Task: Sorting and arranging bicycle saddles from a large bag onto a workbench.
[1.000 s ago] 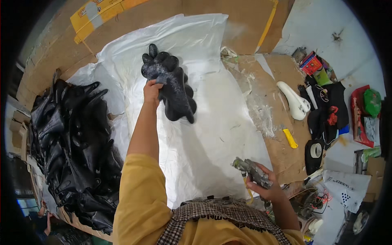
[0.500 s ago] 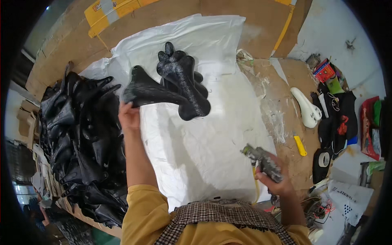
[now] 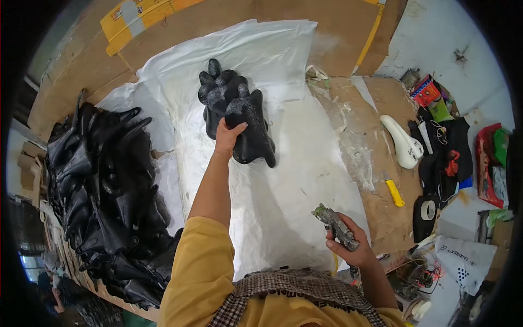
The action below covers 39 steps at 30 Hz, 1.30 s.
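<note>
My left hand (image 3: pixel 231 135) grips the near left part of a black piece shaped like a bicycle saddle (image 3: pixel 251 131), thumb on top and the other fingers mostly hidden. This piece rests with several similar black pieces (image 3: pixel 220 82) in a heap on a white sheet (image 3: pixel 310 158); some have whitish speckles. At the lower right, my right hand (image 3: pixel 354 245) is closed around a grey, worn hand-held tool (image 3: pixel 342 230) with a greenish tip pointing up and left. A yellow cord or hose (image 3: pixel 335 264) hangs below it. The tool is apart from the black pieces.
A tall pile of black saddle-shaped pieces (image 3: pixel 103 201) stands on the left. Cardboard (image 3: pixel 348 49) lies behind and to the right. There lie a white saddle (image 3: pixel 402 143), a yellow cutter knife (image 3: pixel 395 193), a tape roll (image 3: pixel 428 210) and tangled wires (image 3: pixel 425 275).
My left hand has moved right, onto the heap. The saddle-shaped piece it held, which stuck out to the left, no longer does. My right hand with the tool has shifted slightly left.
</note>
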Tool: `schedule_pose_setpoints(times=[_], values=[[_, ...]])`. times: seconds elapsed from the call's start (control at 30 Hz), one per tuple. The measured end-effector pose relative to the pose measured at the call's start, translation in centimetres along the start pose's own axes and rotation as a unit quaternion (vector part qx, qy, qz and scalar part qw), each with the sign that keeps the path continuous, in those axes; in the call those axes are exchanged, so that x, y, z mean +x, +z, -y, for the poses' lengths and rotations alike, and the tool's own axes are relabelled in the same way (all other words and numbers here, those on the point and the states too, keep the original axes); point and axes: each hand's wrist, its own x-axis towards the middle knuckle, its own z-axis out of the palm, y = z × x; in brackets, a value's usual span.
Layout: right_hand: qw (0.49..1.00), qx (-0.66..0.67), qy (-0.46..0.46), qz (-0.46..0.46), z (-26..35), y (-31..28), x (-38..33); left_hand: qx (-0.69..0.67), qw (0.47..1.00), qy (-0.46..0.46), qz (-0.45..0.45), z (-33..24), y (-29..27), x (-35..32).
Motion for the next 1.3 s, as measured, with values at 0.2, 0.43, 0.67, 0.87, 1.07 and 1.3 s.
schedule_pose_setpoints(times=[0.2,0.43,0.67,0.87,1.07,1.3], values=[[0.999,-0.024,-0.008,0.021,0.5,0.6,-0.1,0.061,0.997,0.014,0.033,0.0,-0.5,0.5],[0.999,-0.011,-0.001,0.031,0.6,0.9,-0.9,0.03,0.999,-0.004,-0.023,-0.5,1.9,-1.8],[0.991,-0.108,-0.079,-0.014,3.4,-0.1,0.2,-0.192,0.967,0.097,-0.137,-7.5,-7.5,-8.0],[0.987,0.032,-0.142,-0.07,9.1,0.7,1.7,-0.259,0.94,0.156,-0.158,-8.0,-15.0,-9.1],[0.997,-0.042,-0.026,-0.051,2.0,-0.6,2.0,-0.322,0.943,-0.031,-0.075,-1.5,-9.9,-2.7],[1.0,-0.023,-0.015,-0.002,-1.0,0.7,1.4,-0.272,0.955,-0.078,-0.088,1.8,-1.6,1.7]])
